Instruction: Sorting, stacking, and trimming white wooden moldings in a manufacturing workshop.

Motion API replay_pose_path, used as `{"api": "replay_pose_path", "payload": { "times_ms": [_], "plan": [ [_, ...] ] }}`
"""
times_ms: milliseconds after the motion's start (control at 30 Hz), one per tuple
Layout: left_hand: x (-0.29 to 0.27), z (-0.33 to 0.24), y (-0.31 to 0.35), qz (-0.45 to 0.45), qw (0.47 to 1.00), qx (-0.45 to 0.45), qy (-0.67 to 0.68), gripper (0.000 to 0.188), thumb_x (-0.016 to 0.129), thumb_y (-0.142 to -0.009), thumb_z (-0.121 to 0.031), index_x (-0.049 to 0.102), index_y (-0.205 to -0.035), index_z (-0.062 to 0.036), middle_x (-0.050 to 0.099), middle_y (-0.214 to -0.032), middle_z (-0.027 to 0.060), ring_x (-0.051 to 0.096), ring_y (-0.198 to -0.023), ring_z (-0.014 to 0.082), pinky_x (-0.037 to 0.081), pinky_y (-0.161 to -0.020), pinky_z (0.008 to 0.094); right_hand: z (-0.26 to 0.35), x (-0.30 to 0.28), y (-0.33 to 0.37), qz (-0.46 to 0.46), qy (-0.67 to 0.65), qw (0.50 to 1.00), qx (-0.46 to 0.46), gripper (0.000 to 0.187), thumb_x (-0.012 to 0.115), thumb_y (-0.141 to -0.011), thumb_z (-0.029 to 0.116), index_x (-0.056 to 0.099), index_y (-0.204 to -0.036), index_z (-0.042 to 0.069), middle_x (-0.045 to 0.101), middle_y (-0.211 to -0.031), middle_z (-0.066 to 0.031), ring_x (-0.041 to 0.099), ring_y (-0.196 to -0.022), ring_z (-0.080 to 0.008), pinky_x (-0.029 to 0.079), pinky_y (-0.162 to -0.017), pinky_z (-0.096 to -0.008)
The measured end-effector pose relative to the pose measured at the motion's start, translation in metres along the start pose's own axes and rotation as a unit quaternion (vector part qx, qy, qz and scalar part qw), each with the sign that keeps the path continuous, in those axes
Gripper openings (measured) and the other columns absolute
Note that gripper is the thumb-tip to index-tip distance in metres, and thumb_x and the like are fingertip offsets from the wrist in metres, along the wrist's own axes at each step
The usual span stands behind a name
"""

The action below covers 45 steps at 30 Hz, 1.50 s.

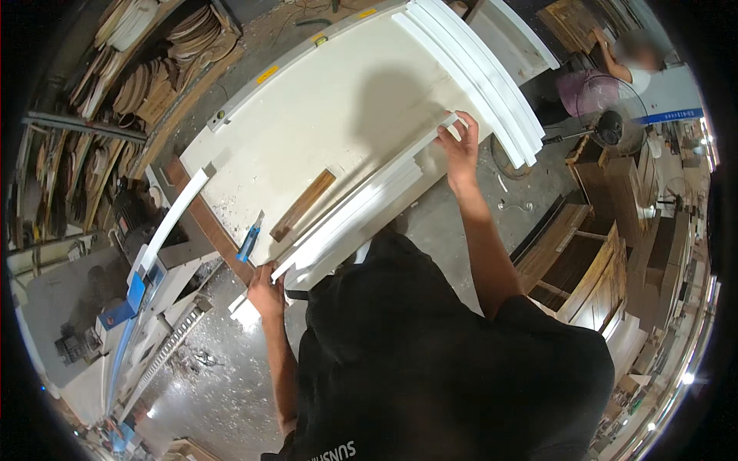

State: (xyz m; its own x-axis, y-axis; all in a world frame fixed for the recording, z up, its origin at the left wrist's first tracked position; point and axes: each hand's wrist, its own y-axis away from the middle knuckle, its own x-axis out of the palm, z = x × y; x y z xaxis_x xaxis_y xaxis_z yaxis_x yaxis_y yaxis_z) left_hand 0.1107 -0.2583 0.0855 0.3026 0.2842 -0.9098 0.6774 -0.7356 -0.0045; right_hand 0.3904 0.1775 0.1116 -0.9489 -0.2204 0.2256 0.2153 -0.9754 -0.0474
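Note:
A long white moulding strip (pixel 369 190) lies slantwise along the near edge of the table (pixel 307 115). My left hand (pixel 267 293) is closed around its near-left end, beside the table's corner. At the far-right end, my right hand (pixel 461 150) pinches the strip between thumb and fingers. Between the hands, more white profiled pieces lie along the strip's near side, partly hidden by my body. A utility knife with a blue handle (pixel 248 241) rests on the table just beyond my left hand. Next to it lies a short brown wooden strip (pixel 304 204).
A spirit level (pixel 265 75) runs along the table's far edge. Curved white mouldings (pixel 480 77) cover its right end. A curved white piece (pixel 178 211) stands at the left, by a grey machine (pixel 69 307). At the upper right are a fan (pixel 610 123) and another person (pixel 588 88).

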Motion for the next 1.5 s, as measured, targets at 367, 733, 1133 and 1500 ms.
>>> {"api": "replay_pose_path", "payload": {
  "times_ms": [367,733,1133,1500],
  "plan": [
    [0.001,0.021,0.003,0.026,0.997,0.045,-0.055,0.029,0.078,-0.094,-0.028,0.073,-0.117,-0.0116,0.074,-0.111,0.011,0.071,-0.103,0.037,0.055,-0.088,0.0473,-0.062,-0.026,-0.011,-0.009,-0.026,0.99,0.135,0.03,0.05,-0.112,0.017,0.046,-0.142,0.017,0.058,-0.137,-0.0101,0.061,-0.118,-0.0245,0.055,-0.099,-0.0409],
    [0.075,0.101,-0.036,0.066,0.991,0.077,-0.084,0.038,0.062,-0.103,-0.047,0.075,-0.12,-0.0151,0.073,-0.128,0.0068,0.061,-0.13,0.0305,0.043,-0.112,0.0501,-0.21,-0.048,-0.044,0.124,0.532,0.837,0.026,0.067,0.087,-0.088,0.044,0.061,-0.132,0.0,0.061,-0.136,-0.0228,0.056,-0.13,-0.0388,0.045,-0.111,-0.0495],
    [0.063,0.102,0.014,0.048,0.995,-0.088,0.009,0.042,0.064,-0.103,-0.046,0.074,-0.126,-0.0129,0.067,-0.14,0.0138,0.058,-0.133,0.0363,0.038,-0.119,0.0545,-0.211,-0.045,-0.014,0.158,0.456,0.875,0.048,0.081,0.084,-0.095,0.037,0.046,-0.155,-0.002,0.059,-0.148,-0.025,0.055,-0.14,-0.0352,0.041,-0.118,-0.0432],
    [0.037,0.212,0.067,-0.132,0.874,-0.46,0.083,0.081,0.084,-0.085,-0.056,0.063,-0.143,-0.0034,0.07,-0.134,0.0277,0.068,-0.124,0.0448,0.055,-0.104,0.0494,-0.202,-0.03,-0.004,0.16,0.44,0.883,0.034,0.06,0.081,-0.098,0.025,0.056,-0.146,-0.001,0.069,-0.133,-0.0154,0.064,-0.122,-0.0276,0.049,-0.108,-0.0378]
  ]
}}
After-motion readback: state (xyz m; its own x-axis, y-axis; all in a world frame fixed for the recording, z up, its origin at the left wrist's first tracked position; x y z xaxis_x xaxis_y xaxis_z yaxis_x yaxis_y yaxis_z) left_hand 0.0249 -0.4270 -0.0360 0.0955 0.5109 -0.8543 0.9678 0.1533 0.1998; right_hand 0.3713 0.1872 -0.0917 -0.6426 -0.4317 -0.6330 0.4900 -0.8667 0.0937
